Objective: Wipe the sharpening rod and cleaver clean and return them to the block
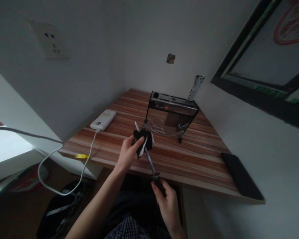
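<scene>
My right hand [165, 199] is wrapped around the black handle of a sharpening steel [149, 161], a slim grey rod with a small guard. The rod points up and away from me, tilted to the left. My left hand [129, 149] pinches a black cloth [145, 139] with a white edge around the upper part of the rod. Past the cloth the pale tip shows. Just behind stands a knife holder [174, 98] with a slotted top, clear front and dark frame. Crumpled clear film hangs at its lower front. A plastic-wrapped handle [196, 87] sticks up from its right end.
The holder stands on a wood-grain table [189, 156] set in a corner. A white power bank [103, 120] with a white cable [89, 156] lies at the left. Near the right edge is a black phone-like slab [241, 176]. A yellow tag [80, 156] marks the front edge.
</scene>
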Demonstrator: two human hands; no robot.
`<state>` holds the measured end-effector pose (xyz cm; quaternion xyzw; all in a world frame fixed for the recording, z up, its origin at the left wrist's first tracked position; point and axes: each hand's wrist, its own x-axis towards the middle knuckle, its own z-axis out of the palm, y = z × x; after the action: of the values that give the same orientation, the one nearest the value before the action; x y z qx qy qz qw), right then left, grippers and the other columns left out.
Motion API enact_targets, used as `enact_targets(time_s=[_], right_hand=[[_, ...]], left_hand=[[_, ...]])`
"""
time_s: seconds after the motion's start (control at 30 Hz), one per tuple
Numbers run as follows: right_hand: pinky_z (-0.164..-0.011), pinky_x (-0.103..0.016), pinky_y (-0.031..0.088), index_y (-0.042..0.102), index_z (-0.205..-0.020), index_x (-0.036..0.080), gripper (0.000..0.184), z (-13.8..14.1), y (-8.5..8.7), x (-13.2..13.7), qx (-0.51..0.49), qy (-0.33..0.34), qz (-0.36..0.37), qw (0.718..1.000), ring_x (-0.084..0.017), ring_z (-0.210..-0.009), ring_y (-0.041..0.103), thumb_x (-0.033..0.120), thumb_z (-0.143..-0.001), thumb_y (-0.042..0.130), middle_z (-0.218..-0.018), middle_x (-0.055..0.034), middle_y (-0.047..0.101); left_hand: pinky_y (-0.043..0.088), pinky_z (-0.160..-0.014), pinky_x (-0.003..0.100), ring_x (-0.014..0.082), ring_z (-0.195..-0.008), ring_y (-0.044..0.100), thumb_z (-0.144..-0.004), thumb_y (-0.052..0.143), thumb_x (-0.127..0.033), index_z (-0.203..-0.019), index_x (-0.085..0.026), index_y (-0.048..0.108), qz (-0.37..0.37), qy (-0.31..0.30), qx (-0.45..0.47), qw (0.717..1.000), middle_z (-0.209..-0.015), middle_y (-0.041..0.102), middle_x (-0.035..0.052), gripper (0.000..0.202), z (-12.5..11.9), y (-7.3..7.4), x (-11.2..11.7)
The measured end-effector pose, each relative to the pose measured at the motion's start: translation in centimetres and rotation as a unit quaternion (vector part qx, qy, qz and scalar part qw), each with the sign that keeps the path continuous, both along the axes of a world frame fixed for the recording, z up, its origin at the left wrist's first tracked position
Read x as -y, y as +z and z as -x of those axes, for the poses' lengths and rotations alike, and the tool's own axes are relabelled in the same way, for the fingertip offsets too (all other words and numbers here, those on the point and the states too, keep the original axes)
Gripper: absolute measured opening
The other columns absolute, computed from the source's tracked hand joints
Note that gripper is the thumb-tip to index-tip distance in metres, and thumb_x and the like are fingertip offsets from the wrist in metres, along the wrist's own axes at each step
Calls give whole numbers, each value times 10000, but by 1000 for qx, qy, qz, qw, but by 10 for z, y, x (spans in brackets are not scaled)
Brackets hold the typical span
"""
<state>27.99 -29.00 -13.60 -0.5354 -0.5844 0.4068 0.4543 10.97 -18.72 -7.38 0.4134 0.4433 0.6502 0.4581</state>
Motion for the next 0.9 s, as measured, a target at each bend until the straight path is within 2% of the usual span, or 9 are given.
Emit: enact_targets(time_s=[0.23, 0.37, 0.53, 0.63, 0.73, 0.9], right_hand=[[-782, -253, 549, 737, -995, 159, 314, 4, 1, 2, 3, 23, -13, 1000, -245, -910, 717, 410, -862, 601, -979, -109, 755], [-787, -271, 552, 739, -997, 154, 329, 4, -1, 4, -1, 12, -11, 1000, -248, -894, 716, 421, -853, 612, -962, -110, 756], [-700, -287, 562, 758, -918, 164, 334, 2, -4, 8, -11, -17, -10, 1000, -245, -794, 704, 462, -819, 644, -843, -93, 756], [-536, -257, 534, 761, -876, 167, 373, 2, -7, 11, -15, -37, 9, 999, -219, -641, 671, 514, -787, 658, -687, -66, 720], [-396, -226, 449, 760, -860, 161, 424, 2, -11, 13, -21, -59, 20, 998, -185, -505, 603, 562, -754, 669, -551, -35, 646], [-356, -212, 392, 754, -826, 166, 429, 3, -10, 13, -25, -49, 26, 998, -160, -445, 548, 579, -748, 666, -477, -5, 569]], left_hand=[[422, -498, 192, 97, -502, 536, -666, 763, -441, -724, -123, 661, -40, 61, 63, 995, -587, 614, -21, 339, 17, 18, -22], [431, -516, 197, 102, -524, 550, -649, 771, -451, -729, -125, 659, -59, 70, 80, 993, -605, 624, -19, 355, 20, 24, -31], [394, -494, 184, 84, -502, 515, -663, 759, -469, -704, -117, 647, -41, 58, 62, 996, -574, 593, -27, 372, 16, 20, -31], [407, -512, 192, 94, -520, 527, -659, 762, -473, -723, -115, 652, -24, 37, 66, 997, -590, 603, -20, 380, 12, 16, -28], [408, -514, 190, 93, -533, 522, -677, 756, -466, -751, -114, 656, -14, 21, 79, 997, -602, 599, -18, 373, 8, 13, -24], [384, -482, 179, 81, -521, 487, -688, 742, -486, -715, -122, 631, -4, 6, 88, 996, -592, 567, -28, 381, -4, 8, -14]])
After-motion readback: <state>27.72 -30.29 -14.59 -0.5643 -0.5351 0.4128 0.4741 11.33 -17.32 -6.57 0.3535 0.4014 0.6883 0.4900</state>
